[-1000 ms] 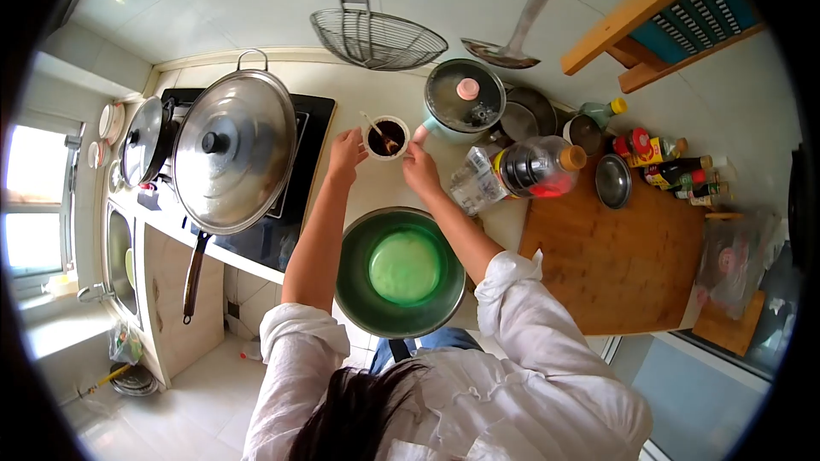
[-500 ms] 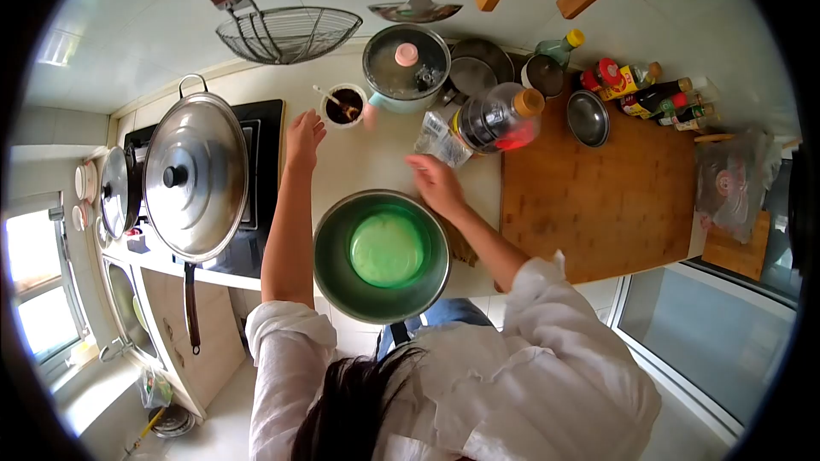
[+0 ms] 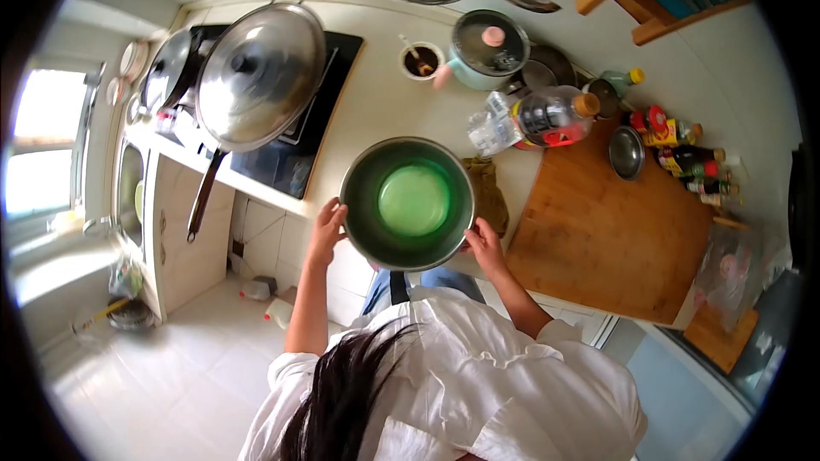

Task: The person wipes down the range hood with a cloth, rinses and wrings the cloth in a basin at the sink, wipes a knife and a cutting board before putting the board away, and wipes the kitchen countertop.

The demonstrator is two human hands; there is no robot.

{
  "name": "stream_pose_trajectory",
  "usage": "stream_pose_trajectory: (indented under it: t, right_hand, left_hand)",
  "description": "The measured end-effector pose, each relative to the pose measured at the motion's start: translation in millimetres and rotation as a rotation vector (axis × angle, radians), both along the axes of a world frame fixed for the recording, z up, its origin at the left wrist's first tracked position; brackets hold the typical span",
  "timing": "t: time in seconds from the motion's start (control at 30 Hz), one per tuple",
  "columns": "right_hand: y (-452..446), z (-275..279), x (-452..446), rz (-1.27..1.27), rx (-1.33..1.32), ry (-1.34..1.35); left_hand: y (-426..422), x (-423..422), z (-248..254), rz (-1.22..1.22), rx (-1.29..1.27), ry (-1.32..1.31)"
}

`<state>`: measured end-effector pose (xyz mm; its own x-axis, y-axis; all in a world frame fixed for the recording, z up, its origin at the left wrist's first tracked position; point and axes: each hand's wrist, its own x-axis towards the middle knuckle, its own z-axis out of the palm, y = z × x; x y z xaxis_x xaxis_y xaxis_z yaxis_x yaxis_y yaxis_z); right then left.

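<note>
A wide metal bowl point(image 3: 359, 230) is between my two hands, at the counter's front edge and close to my body. Inside it shows a round, bright green patch point(image 3: 413, 198); whether this is a smaller bowl or its contents I cannot tell. My left hand point(image 3: 327, 226) grips the metal bowl at its lower left rim, and my right hand point(image 3: 484, 245) has the lower right rim. Fingers of both hands are partly hidden beneath the bowl. Just right of it lies a brownish-green cloth point(image 3: 488, 192).
A lidded wok point(image 3: 256, 77) covers much of the black stove point(image 3: 329, 111) at left. Behind the bowl stand a cup of dark liquid point(image 3: 421, 61), a lidded pot point(image 3: 489, 49) and a large bottle point(image 3: 555, 115). A wooden board point(image 3: 611, 222) lies at right, with several sauce bottles behind.
Both hands have come back from above the counter and taken hold of the metal bowl by its sides. My view has shifted left, showing more floor.
</note>
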<state>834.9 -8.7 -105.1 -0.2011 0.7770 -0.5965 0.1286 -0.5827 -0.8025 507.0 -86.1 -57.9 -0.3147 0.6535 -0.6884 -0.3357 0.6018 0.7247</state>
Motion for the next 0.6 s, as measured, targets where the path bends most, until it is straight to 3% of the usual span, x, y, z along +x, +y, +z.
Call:
stream_pose_trajectory:
  t: [0.07, 0.1, 0.17, 0.27, 0.33, 0.4, 0.5, 0.6]
  right_hand:
    - [1, -14, 2, 0.011, -0.013, -0.034]
    - [14, -12, -10, 0.153, 0.202, -0.163]
    - [7, 30, -5, 0.164, 0.613, -0.416]
    - [21, 72, -35, 0.259, 0.915, -0.439]
    - [24, 97, -68, 0.299, 0.872, -0.265]
    - [27, 113, -123, 0.396, 0.937, -0.157]
    - [7, 135, -186, 0.482, 0.708, 0.180]
    - [-31, 146, -281, 0.591, 0.443, 0.456]
  left_hand:
    - [-6, -1, -5, 0.030, 0.029, -0.020]
    - [-20, -6, -2, 0.138, 0.052, -0.016]
    - [-17, -2, 1, 0.111, 0.078, -0.012]
    - [-40, -24, 31, 0.187, 0.137, 0.044]
    - [-65, -47, 44, 0.176, 0.203, 0.039]
    - [-99, -72, 43, 0.335, 0.260, 0.032]
    - [-131, -101, 44, 0.719, 0.289, -0.203]
    - [-182, -155, 32, 0.961, 0.435, -0.231]
